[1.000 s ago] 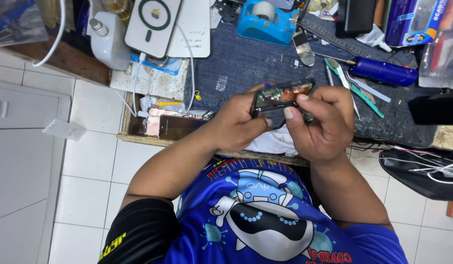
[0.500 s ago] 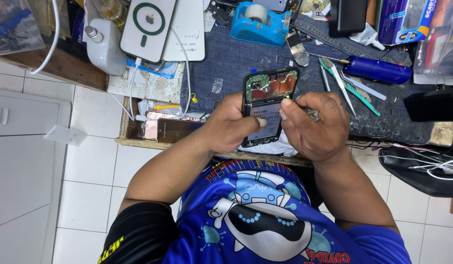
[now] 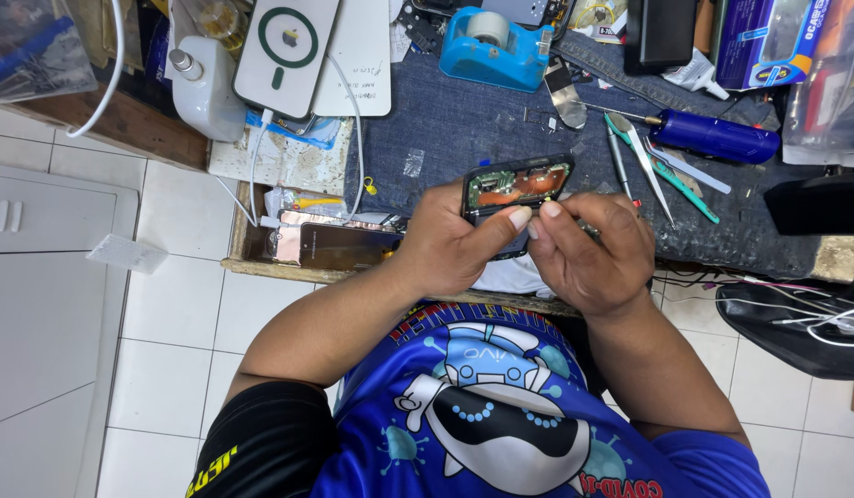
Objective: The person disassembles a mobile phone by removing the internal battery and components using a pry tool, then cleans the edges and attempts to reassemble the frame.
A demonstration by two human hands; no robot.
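I hold an opened phone (image 3: 517,184) with its back off, showing a green board and copper parts, above the blue cloth mat (image 3: 464,120). My left hand (image 3: 454,244) grips the phone from the left, thumb across its lower part. My right hand (image 3: 593,249) is at the phone's right side, fingertips pinched against my left thumb at the phone's middle; a thin metal tool seems to poke out of this hand, mostly hidden.
On the mat lie a blue screwdriver (image 3: 712,136), tweezers (image 3: 662,171) and a blue tape dispenser (image 3: 491,46). A white power bank (image 3: 284,55) and bottle (image 3: 204,92) stand at the left. Another phone (image 3: 339,244) lies in a tray at the bench edge.
The phone has been turned and tilted in my hands, from upright half a second ago to lying sideways. My right fingertips have come in to meet my left thumb on it.
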